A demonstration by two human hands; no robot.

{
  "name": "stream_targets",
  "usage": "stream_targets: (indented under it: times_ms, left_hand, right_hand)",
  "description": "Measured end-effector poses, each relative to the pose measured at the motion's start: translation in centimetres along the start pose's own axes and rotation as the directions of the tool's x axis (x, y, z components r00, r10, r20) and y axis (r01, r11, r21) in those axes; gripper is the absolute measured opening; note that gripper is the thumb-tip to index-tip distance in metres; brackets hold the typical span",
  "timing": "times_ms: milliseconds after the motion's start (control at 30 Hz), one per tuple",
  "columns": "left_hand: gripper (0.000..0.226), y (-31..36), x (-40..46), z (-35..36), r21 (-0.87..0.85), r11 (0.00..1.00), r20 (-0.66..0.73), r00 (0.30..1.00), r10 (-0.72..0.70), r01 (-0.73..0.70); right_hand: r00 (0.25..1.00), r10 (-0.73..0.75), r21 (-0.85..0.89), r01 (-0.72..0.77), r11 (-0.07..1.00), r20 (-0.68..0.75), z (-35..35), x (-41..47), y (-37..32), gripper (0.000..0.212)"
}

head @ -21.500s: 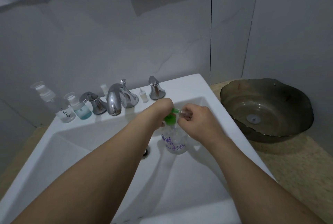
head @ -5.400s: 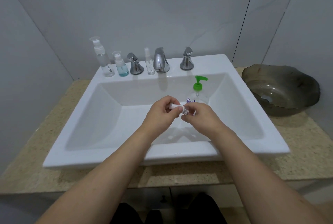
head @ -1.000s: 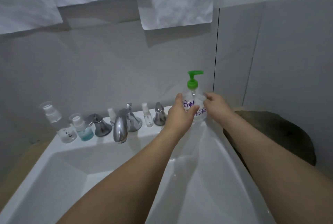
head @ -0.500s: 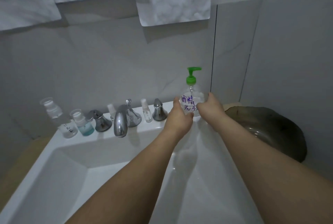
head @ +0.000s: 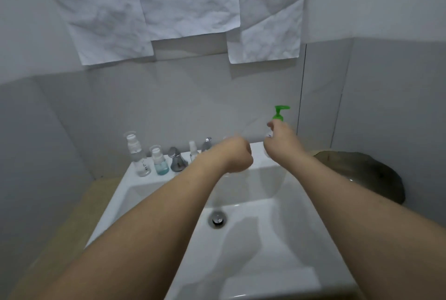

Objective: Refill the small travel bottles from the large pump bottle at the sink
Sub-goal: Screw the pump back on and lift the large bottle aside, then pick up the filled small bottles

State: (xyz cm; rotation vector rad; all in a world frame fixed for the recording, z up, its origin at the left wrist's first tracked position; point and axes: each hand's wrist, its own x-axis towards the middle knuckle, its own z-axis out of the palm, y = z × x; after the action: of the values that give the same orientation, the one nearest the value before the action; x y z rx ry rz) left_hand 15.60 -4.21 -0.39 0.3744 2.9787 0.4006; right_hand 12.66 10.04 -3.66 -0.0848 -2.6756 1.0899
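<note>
Head view: right hand (head: pixel 282 145) grasps the pump bottle (head: pixel 280 114) far right; left hand (head: pixel 237 155) clenched (apparently empty). Small bottles (head: pixel 158 159) stand capped, so refilling seems finished.

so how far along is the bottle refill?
Looks near done. Capped small bottles stand on the sink rim, fill levels unclear. Right hand is at the upright pump bottle; left hand curled, nothing seen in it. Left: letting go, perhaps checking levels.
</note>
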Motion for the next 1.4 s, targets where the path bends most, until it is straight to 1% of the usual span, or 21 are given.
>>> stream_targets:
  times_ms: [67,133,200,233,300,400,533,600,700,767,933,1000,1067,1167,1300,1400]
  left_hand:
    - [0.024,-1.7,-0.6,-2.1,-0.08,0.997,-0.109,0.994,0.006,-0.015]
    - [0.026,-3.3,-0.8,-3.7,-0.117,0.993,-0.231,0.973,-0.001,-0.026]
    - [0.028,-5.9,-0.5,-5.1,-0.093,0.996,-0.318,0.948,-0.034,0.005]
    - [0.029,-7.4,0.2,-5.4,-0.067,0.997,-0.33,0.942,-0.053,0.033]
    - [0.033,-10.1,1.7,-5.5,0.012,0.995,-0.293,0.951,-0.096,0.104]
    - [0.04,-12.4,3.7,-4.8,0.157,0.971,-0.218,0.965,-0.143,0.18]
    - [0.036,-13.6,5.7,-3.0,0.274,0.94,-0.184,0.97,-0.157,0.204]
    - [0.033,-13.8,6.2,-2.4,0.32,0.924,-0.184,0.97,-0.157,0.211]
    - [0.027,-14.3,7.3,-1.8,0.349,0.913,-0.193,0.969,-0.151,0.212]
    - [0.026,-14.3,7.5,-1.6,0.361,0.911,-0.204,0.97,-0.133,0.201]
    - [0.024,-13.9,7.4,-1.8,0.364,0.909,-0.216,0.967,-0.133,0.206]
    - [0.023,-13.4,7.0,-2.7,0.37,0.904,-0.244,0.961,-0.129,0.215]
    - [0.024,-12.6,6.4,-4.2,0.364,0.902,-0.287,0.949,-0.127,0.231]
    - [0.024,-10.9,5.4,-6.9,0.35,0.907,-0.35,0.931,-0.106,0.235]
    - [0.025,-6.6,3.8,-10.6,0.311,0.934,-0.475,0.88,-0.005,0.173]
    - [0.028,-2.5,2.9,-11.9,0.251,0.962,-0.513,0.858,0.034,0.112]
  right_hand:
    - [0.997,-0.068,-0.051,0.069,0.996,0.018,0.8,0.3,-2.2,0.051]
    - [0.988,-0.145,-0.114,0.151,0.982,0.062,1.4,0.7,-4.0,0.053]
    - [0.968,-0.209,-0.228,0.236,0.945,0.138,2.5,1.4,-6.2,0.056]
    - [0.958,-0.224,-0.299,0.269,0.915,0.177,3.0,1.8,-7.0,0.057]
    - [0.947,-0.221,-0.431,0.304,0.849,0.234,4.1,3.0,-7.9,0.058]
    - [0.948,-0.189,-0.548,0.304,0.779,0.257,5.4,4.8,-7.8,0.052]
    - [0.95,-0.096,-0.645,0.275,0.713,0.299,7.1,6.8,-6.9,0.043]
    - [0.943,-0.045,-0.673,0.268,0.689,0.329,7.6,7.2,-6.4,0.035]
    - [0.937,-0.032,-0.704,0.284,0.651,0.348,8.7,8.1,-5.9,0.025]
    - [0.938,-0.044,-0.701,0.287,0.653,0.343,9.2,8.2,-5.7,0.025]
    - [0.957,-0.055,-0.635,0.231,0.737,0.284,10.0,8.2,-5.2,0.023]
    - [0.968,-0.077,-0.621,0.214,0.754,0.241,9.4,8.0,-5.5,0.023]
    - [0.975,-0.123,-0.591,0.21,0.779,0.185,8.1,7.9,-6.1,0.021]
    - [0.979,-0.177,-0.49,0.203,0.848,0.099,5.6,7.5,-7.7,0.024]
    - [0.96,-0.272,-0.358,0.233,0.904,-0.062,0.5,6.3,-8.9,0.017]
    - [0.95,-0.268,-0.253,0.223,0.941,-0.159,-3.0,5.4,-8.0,0.019]
